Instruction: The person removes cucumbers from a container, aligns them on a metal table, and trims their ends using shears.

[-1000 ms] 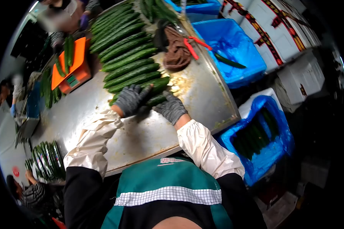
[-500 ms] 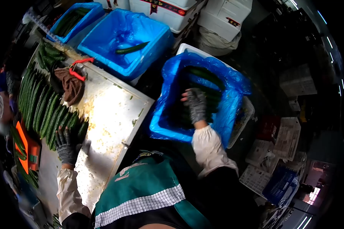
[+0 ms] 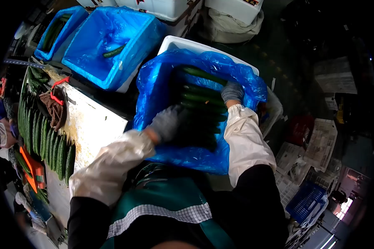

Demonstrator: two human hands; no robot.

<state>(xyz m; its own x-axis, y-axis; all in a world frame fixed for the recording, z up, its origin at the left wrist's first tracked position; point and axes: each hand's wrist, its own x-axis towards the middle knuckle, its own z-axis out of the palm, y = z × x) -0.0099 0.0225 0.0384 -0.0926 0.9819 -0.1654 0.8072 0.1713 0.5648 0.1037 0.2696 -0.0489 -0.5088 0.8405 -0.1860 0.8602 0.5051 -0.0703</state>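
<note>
Where the metal table [image 3: 91, 120] reaches in from 9 o'clock, a row of cucumbers [image 3: 48, 145] lies side by side, with the brown cloth [image 3: 54, 110] and red-handled tool [image 3: 57, 92] just above it; bare tabletop runs from the row to the edge near the lined box [image 3: 147, 89]. At 10 to 11 o'clock, the blue bin [image 3: 85, 52] holds one cucumber [image 3: 113, 52], with open room around it. The hands are apart: the left hand [image 3: 166, 122], motion-blurred, is over the box's 9 o'clock side, and I cannot tell if it grips. Between them, the boxed cucumbers [image 3: 199, 98] lie roughly parallel, the lower ones sunk in shadow and hard to count. The right hand [image 3: 232, 92] is by their ends at 2 o'clock, its fingertips hidden, its grip unclear. Past the white rim [image 3: 170, 41], dark floor [image 3: 270, 62] opens toward 1 o'clock.
</note>
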